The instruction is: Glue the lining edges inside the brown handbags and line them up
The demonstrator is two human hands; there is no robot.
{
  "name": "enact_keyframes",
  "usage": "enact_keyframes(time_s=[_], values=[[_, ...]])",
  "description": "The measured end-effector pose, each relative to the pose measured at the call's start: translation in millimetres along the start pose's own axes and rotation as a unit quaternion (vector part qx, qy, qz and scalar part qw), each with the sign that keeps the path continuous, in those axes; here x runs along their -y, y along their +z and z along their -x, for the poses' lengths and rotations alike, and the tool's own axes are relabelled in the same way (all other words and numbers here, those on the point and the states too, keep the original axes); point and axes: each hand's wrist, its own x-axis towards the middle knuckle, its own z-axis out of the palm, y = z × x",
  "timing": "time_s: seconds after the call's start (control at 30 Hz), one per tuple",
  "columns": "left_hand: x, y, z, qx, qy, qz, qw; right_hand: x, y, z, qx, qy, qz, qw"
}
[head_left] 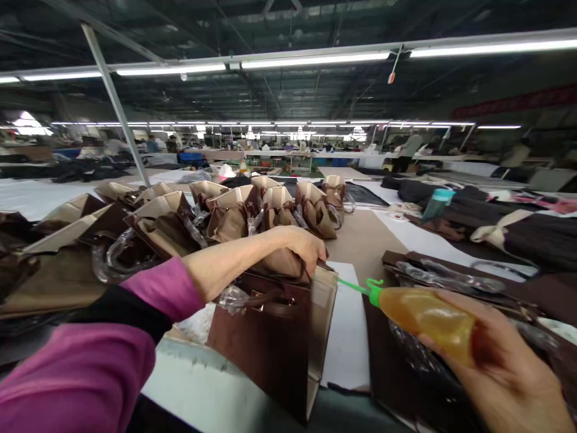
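A dark brown handbag point(265, 337) stands upright at the table's front edge, its pale lined side facing right. My left hand point(306, 246) reaches across and grips the bag's top edge at the right corner, fingers curled over it. In my right hand point(500, 355) is a squeeze bottle point(428, 313) of amber liquid, lying nearly level. Its green nozzle points left, and the tip is close to the bag's upper right edge; whether it touches I cannot tell. Plastic-wrapped handles point(237, 299) hang at the bag's front.
Behind and to the left stand several brown handbags point(234, 216) with open tops. Flat brown bag pieces point(383, 361) with plastic-wrapped handles lie at the right. Farther right are a teal cup point(438, 204) and dark bundled fabric point(518, 231). A metal post point(115, 102) rises at the left.
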Motion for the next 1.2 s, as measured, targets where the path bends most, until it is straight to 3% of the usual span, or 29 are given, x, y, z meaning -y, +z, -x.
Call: enact_keyframes(time_s=[0.13,0.37,0.63,0.9,1.03,1.2], values=[[2,2.3,-6,0.006,-0.02,-0.012,1.0,1,4,-4,0.016,-0.032,-0.047,0.998],[-3,1.1,-5,-0.003,-0.025,-0.035,0.999,-5,-1,2,0.038,-0.051,-0.039,0.997],[-13,1.2,-3,-0.014,-0.043,-0.082,0.996,-6,3,5,0.05,-0.039,-0.027,0.998],[-17,2.6,-2,-0.018,-0.057,-0.1,0.993,-8,3,7,0.05,0.03,-0.026,0.998],[-16,2.6,-3,0.008,-0.051,-0.095,0.994,-12,2,14,0.077,0.033,-0.002,0.996],[-23,4.2,0,-0.023,-0.078,-0.132,0.988,-21,4,27,0.105,0.028,0.02,0.994]])
